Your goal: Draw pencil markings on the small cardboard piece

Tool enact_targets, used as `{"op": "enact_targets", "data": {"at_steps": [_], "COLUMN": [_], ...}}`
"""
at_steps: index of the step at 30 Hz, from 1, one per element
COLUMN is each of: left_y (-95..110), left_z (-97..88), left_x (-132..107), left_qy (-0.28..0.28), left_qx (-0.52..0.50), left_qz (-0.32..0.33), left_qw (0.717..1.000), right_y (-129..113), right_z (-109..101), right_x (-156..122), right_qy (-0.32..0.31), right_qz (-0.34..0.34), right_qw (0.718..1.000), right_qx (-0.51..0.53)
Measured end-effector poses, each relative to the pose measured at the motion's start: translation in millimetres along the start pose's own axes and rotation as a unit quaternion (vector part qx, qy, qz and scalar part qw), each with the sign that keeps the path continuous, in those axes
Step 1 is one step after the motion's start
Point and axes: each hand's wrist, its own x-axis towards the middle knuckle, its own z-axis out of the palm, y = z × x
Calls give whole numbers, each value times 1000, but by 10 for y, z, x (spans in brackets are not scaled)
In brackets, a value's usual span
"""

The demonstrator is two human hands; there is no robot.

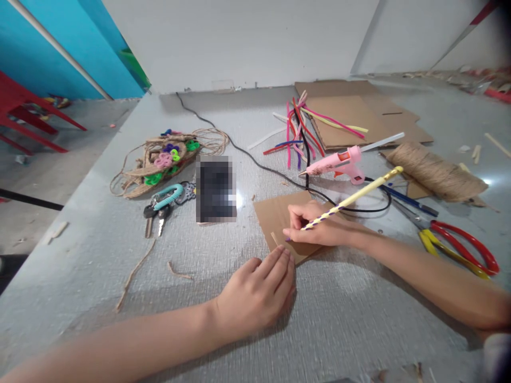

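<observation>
In my right hand is a long yellow pencil with a purple pattern near its lower end. Thumb and fingers are closed round it, its tip down at a piece of brown cardboard. My left hand presses on the cardboard's near edge, fingers together and bent, thumb hidden. A small thin strip lies on the cardboard by the left fingertips. Just beyond the right hand, a pink glue gun rests on the table with a clear glue stick in its back.
Scissors and a twine roll lie right. Pipe cleaners and cardboard sheets are behind. Left are a pixelated dark rectangle, keys and a twine bundle with colourful loops. A black cord crosses the table.
</observation>
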Motion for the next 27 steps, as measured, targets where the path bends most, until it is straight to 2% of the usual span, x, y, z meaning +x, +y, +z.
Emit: {"op": "enact_targets", "data": {"at_steps": [5, 8, 12, 16, 20, 23, 24, 27], "left_y": [-11, -17, -9, -5, -9, -10, -10, -6], "left_z": [11, 16, 14, 10, 10, 15, 17, 19], "left_x": [3, 0, -3, 1, 3, 3, 3, 6], "left_qy": [-2, 1, -1, -1, 2, 2, 3, 4], "left_qx": [-1, 0, 4, 8, 4, 4, 4, 4], "left_qz": [1, 0, 0, 1, 0, -2, -2, -3], "left_qw": [1000, 1000, 1000, 1000, 1000, 1000, 1000, 1000], "right_y": [-4, -6, -26, -32, -14, -5, -3, 0], "right_z": [3, 0, -7, -5, 4, 2, 1, 5], "right_x": [1, 3, -2, -12, -15, -11, -9, -2], "right_qy": [42, -4, 33, -16, 29, -14, -10, 57], "right_qz": [13, 1, 19, 12, 18, 5, 8, 27], "right_qw": [999, 1000, 999, 1000, 999, 1000, 1000, 998], "right_qx": [-4, -7, -5, -6, -5, -2, 0, 0]}}
